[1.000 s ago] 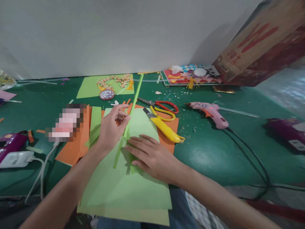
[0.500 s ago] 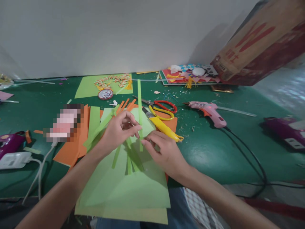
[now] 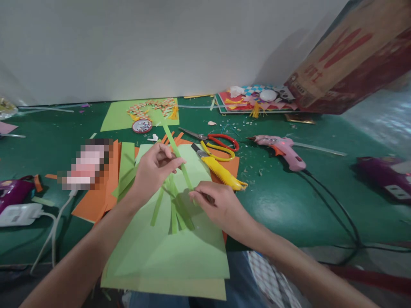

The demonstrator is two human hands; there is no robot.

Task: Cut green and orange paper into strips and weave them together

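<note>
A narrow light-green paper strip [image 3: 173,143] slants between my hands, its far end up and to the left. My left hand [image 3: 157,164] pinches it near the middle with thumb and fingers. Close to its lower end, my right hand [image 3: 216,197] grips the same strip. Beneath both hands lie light-green paper sheets [image 3: 167,261], stacked and reaching over the table's front edge. Several loose green strips [image 3: 175,214] fan out on the top sheet, partly hidden by my left hand. Orange strips [image 3: 180,137] poke out just beyond that hand.
A yellow utility knife [image 3: 223,173] and scissors [image 3: 223,141] lie right of the sheets. A pink glue gun [image 3: 279,149] with a black cord rests farther right. Orange paper [image 3: 99,194] and a blurred-out phone [image 3: 88,164] are at left. A paper bag [image 3: 346,64] stands at back right.
The strip has swung from nearly upright to a leftward slant. My left hand has shifted slightly left and up; my right hand stays at the lower end.
</note>
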